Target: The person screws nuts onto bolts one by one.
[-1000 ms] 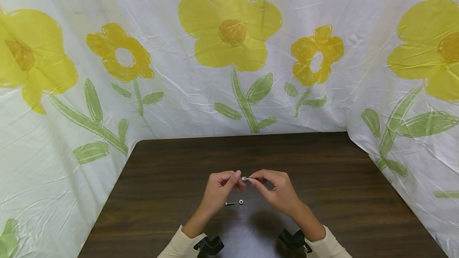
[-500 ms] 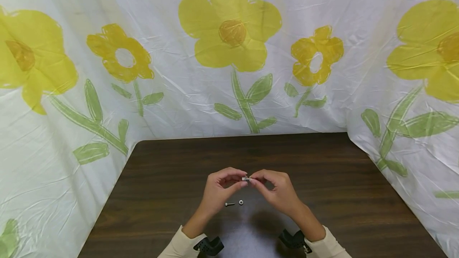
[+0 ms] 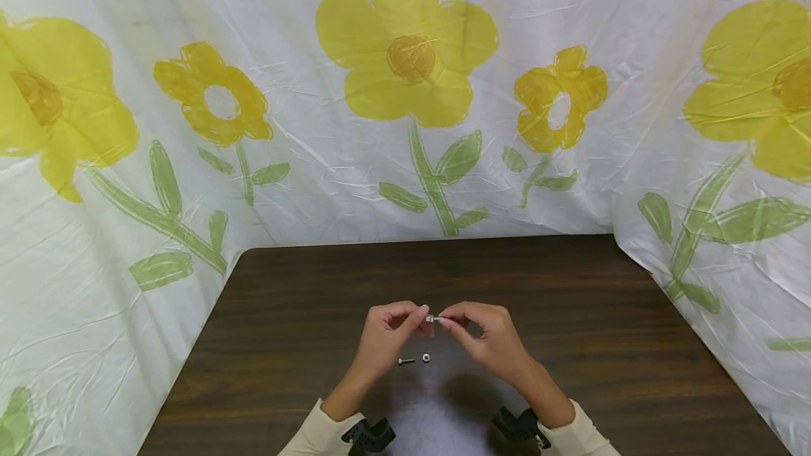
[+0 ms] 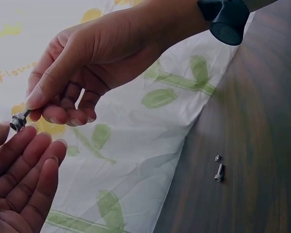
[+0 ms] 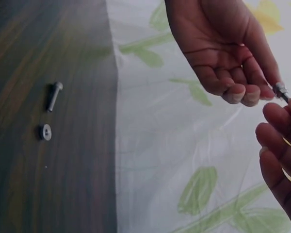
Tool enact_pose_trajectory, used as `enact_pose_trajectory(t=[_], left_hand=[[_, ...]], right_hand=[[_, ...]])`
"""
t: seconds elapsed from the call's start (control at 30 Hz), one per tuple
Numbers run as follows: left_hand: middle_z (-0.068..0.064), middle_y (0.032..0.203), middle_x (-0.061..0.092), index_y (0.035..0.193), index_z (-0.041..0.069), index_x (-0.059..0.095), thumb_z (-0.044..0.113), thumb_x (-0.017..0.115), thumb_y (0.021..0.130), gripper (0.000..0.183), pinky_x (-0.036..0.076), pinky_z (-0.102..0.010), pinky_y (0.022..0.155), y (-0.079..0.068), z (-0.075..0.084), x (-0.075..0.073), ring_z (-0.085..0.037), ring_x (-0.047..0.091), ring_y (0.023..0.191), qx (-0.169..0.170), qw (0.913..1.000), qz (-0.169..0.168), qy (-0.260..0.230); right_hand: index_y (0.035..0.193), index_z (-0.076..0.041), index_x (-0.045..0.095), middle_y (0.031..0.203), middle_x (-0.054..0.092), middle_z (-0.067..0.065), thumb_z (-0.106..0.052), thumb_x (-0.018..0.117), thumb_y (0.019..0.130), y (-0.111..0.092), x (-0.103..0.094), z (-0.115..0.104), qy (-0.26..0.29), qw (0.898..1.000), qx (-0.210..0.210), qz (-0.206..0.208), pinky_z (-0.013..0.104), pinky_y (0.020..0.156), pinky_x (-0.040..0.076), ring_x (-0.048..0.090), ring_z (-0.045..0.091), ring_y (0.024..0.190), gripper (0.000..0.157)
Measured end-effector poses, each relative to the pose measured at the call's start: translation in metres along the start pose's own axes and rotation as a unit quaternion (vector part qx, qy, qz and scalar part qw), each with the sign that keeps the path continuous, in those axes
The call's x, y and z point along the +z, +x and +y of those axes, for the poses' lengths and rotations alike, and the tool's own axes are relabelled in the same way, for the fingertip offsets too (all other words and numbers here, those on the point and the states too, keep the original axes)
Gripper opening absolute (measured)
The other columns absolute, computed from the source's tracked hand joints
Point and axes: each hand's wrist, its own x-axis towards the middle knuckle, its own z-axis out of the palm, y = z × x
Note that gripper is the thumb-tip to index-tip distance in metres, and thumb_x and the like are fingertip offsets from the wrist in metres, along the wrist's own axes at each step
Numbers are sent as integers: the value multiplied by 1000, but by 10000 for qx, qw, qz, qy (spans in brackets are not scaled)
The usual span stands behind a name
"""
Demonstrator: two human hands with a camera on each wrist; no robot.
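Over the table, my right hand [image 3: 493, 335] pinches the shank of a small metal bolt [image 3: 437, 318] between thumb and forefinger. What looks like a nut [image 5: 281, 89] sits on that bolt close to its head. From the other side my left hand [image 3: 385, 335] has thumb and forefinger at the head end. In the left wrist view, the bolt's hollow-ended head points toward the left thumb and fingertips, which close around it. The other fingers of the right hand are loosely bent. Part of the bolt is hidden behind fingertips.
A second bolt [image 3: 406, 361] lies on the dark wooden table [image 3: 285, 315], just in front of the hands, with a loose nut [image 3: 426, 358] to its right. A white curtain [image 3: 304, 181] with yellow flowers hangs around the table's back and sides. Both wrists wear black devices.
Half a second ago the left fingers and thumb were more spread, with the bolt head showing between them. Now the left thumb has rolled forward and its fingers drawn in. The right hand barely moved.
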Motion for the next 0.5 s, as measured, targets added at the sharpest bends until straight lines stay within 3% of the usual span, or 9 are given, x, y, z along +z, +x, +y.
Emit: enact_pose_trajectory(t=[0.13,0.27,0.5], left_hand=[[-20,81,72,91,-3,72,3,61,101,17,61,-40,71,1,-1,0,-27,72,71,115,9998,-43,-176],[-22,88,73,102,-8,72,-3,68,95,9,62,-42,70,2,-1,0,-27,74,75,339,9988,-23,-349],[-12,90,75,99,-2,77,-3,77,87,12,61,-36,71,1,2,-7,-23,73,77,430,9990,89,-17]], right_hand=[[97,-6,74,83,74,5,11,78,81,0,-1,0,-18,10000,18,33,20,61,56,68,10,68,23],[97,-6,74,83,74,7,15,78,78,0,-1,0,-20,10000,27,53,20,62,56,69,11,69,29],[97,-8,75,84,74,3,9,79,82,2,3,2,26,10000,40,1,19,63,55,68,9,70,23]])
